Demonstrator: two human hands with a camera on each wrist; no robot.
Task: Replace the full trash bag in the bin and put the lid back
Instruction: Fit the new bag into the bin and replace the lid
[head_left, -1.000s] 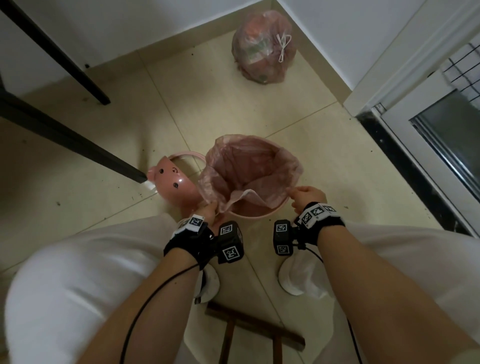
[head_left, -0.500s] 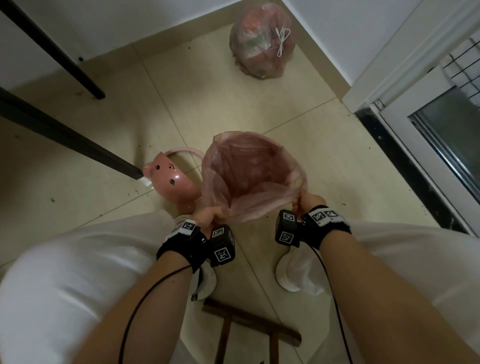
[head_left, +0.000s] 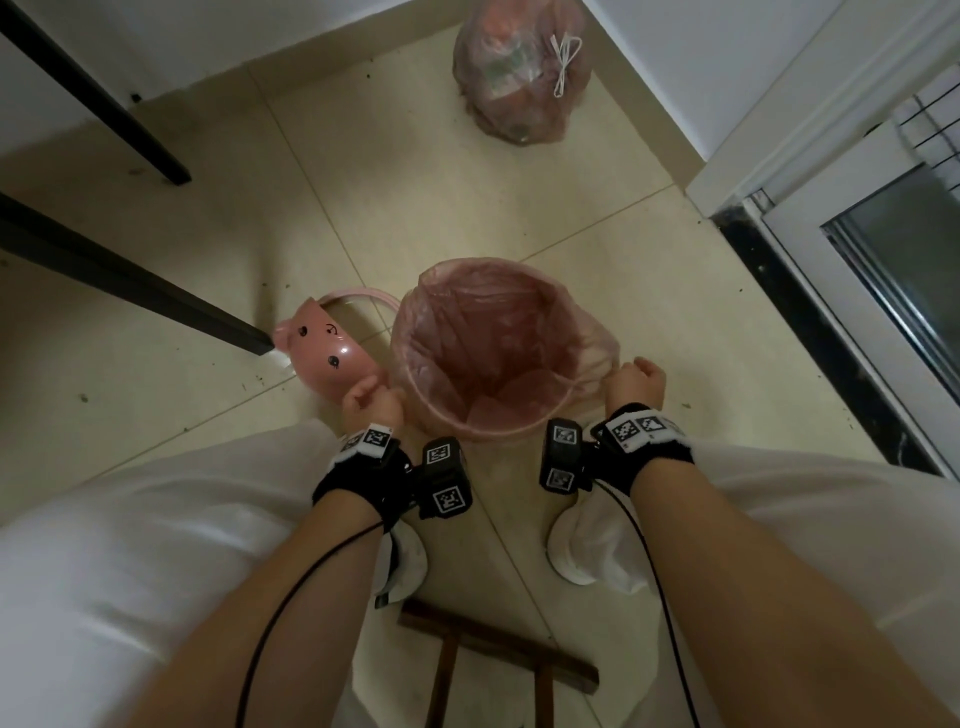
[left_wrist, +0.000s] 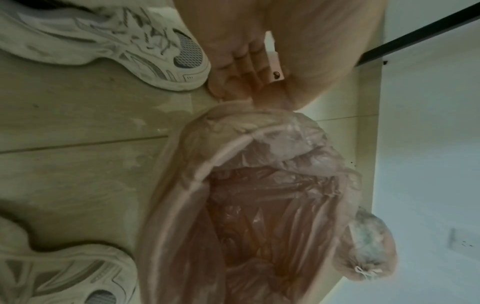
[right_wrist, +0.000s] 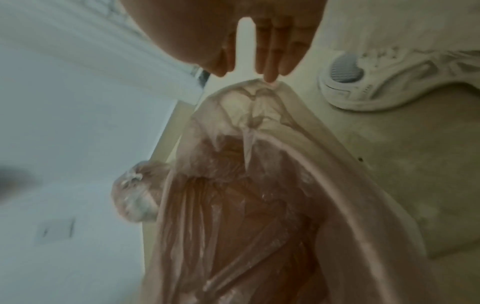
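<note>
A pink bin (head_left: 483, 434) stands on the tiled floor between my feet, and a thin pink trash bag (head_left: 483, 332) lines it, with the bag's mouth folded over the rim. My left hand (head_left: 371, 395) pinches the bag's edge at the bin's left side; in the left wrist view its fingers (left_wrist: 233, 82) curl on the plastic (left_wrist: 272, 205). At the right side my right hand (head_left: 631, 376) holds the bag's edge, pulled outward into a point at the fingertips (right_wrist: 270, 67). The pig-faced pink lid (head_left: 327, 358) lies on the floor left of the bin. The tied full bag (head_left: 519, 67) sits in the far corner.
Black table legs (head_left: 130, 280) slant across the left side, one ending just by the lid. A wooden stool frame (head_left: 493, 660) is under me, with white shoes (head_left: 576, 545) either side. A glass door and its frame (head_left: 883, 249) stand to the right.
The bag's mouth, held up above the bin half a second ago, is now pulled down over the rim. Both hands have moved down and apart to the bin's sides.
</note>
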